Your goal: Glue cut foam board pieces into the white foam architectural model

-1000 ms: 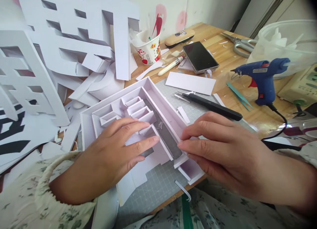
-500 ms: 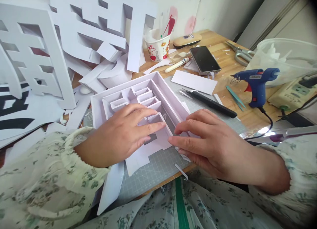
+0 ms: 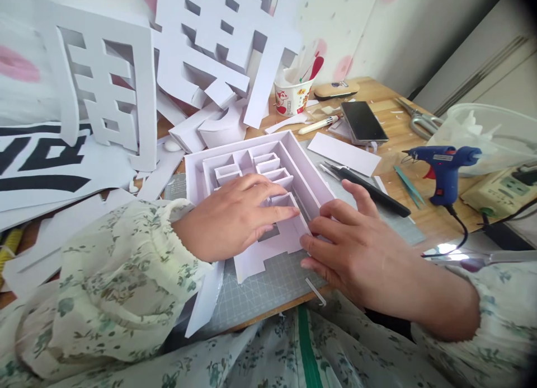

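A white foam-board letter shell with upright strip walls lies on a grey cutting mat. My left hand reaches over its inner compartments, fingers stretched and slightly apart, fingertips at the top of an inner wall strip. On the near right side, my right hand has curled fingers closed against the end of that wall strip, with the index finger raised. The exact contact under its fingertips is partly hidden. A thin white offcut rests on the mat close to my right hand.
Beyond the shell lie a black-handled cutter, a flat white strip and a phone. A blue glue gun, tweezers and scissors are on the right. Finished white letters and a paper cup stand behind.
The view has shifted left, so everything appears further right. My right hand has closed in on the wall strip and its index finger has lifted. My left hand stays over the shell.
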Available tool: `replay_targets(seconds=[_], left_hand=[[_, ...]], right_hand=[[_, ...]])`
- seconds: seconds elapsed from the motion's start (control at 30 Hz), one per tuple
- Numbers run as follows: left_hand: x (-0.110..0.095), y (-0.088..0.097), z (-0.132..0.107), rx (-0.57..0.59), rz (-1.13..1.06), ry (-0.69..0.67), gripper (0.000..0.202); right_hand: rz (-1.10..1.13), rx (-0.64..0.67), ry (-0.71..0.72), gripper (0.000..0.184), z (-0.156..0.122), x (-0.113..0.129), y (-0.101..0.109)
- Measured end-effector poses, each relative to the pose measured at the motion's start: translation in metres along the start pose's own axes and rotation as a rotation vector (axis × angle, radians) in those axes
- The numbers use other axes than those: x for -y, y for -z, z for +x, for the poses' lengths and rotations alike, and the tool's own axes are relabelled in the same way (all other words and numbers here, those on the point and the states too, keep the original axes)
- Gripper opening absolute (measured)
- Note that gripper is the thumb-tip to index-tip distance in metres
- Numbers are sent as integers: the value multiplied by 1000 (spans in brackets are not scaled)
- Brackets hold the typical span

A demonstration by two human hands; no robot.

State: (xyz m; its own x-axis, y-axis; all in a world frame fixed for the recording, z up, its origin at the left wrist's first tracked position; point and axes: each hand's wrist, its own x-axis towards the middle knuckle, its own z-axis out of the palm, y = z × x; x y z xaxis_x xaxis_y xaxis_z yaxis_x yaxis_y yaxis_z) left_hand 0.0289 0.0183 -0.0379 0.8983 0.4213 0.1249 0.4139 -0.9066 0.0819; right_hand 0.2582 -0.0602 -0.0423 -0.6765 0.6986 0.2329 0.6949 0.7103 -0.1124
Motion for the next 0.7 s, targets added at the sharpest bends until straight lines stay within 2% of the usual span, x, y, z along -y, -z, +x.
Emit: replay_targets(seconds=[0.2, 0.4, 0.7], left_hand=[[-1, 0, 0, -1, -13, 1, 39], [-1, -1, -1, -25, -27, -4, 37], [-1, -1, -2, -40, -38, 4, 36]], right_hand=[[23, -7, 0, 24, -1, 2, -1], [27, 19, 24, 10, -2, 2, -3], [18, 24, -1, 13, 0, 6, -3]])
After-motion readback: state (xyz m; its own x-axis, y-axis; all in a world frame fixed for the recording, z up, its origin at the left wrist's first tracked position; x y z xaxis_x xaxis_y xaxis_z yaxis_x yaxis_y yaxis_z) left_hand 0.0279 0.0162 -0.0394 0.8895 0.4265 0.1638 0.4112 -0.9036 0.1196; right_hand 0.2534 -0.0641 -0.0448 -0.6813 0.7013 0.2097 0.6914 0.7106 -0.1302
